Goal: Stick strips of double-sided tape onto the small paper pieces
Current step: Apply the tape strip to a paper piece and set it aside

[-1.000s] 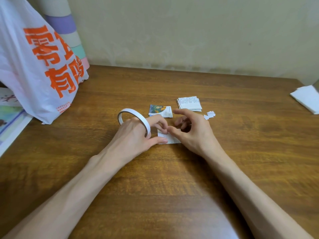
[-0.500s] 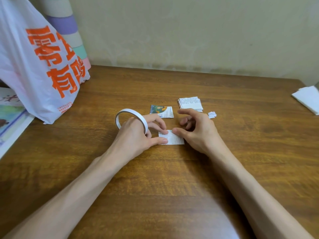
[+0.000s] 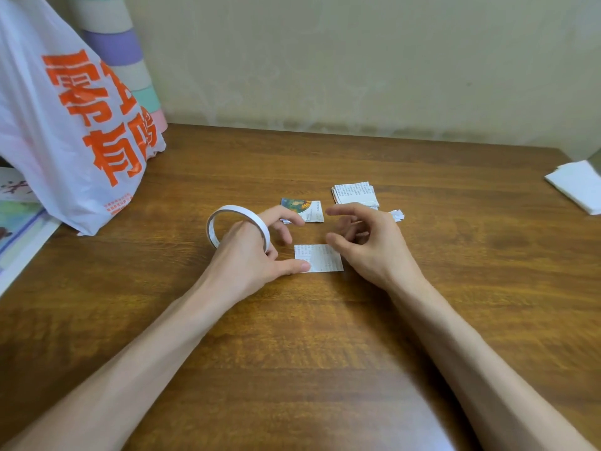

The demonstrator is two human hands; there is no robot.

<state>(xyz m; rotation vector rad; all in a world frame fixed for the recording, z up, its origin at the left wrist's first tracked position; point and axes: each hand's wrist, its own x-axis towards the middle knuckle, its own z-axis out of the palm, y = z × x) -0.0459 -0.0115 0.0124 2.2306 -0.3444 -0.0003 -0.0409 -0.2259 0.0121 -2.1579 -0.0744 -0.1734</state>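
From the head view I see a brown wooden bench (image 3: 292, 353) against a pale wall. The person's left hand (image 3: 250, 260) has the tape roll (image 3: 239, 211) looped round its curled fingers, and its thumb presses the near left corner of the small paper piece (image 3: 322, 258), which lies flat mid-bench. The right hand (image 3: 369, 247) hovers just beside the piece's right edge, fingers loosely curled, holding nothing. Behind lie a stack of paper pieces (image 3: 354, 193) and a colourful piece (image 3: 304, 208).

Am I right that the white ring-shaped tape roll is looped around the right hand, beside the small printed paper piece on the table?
Not quite: the head view shows the white ring-shaped tape roll looped around the left hand; the rest holds.
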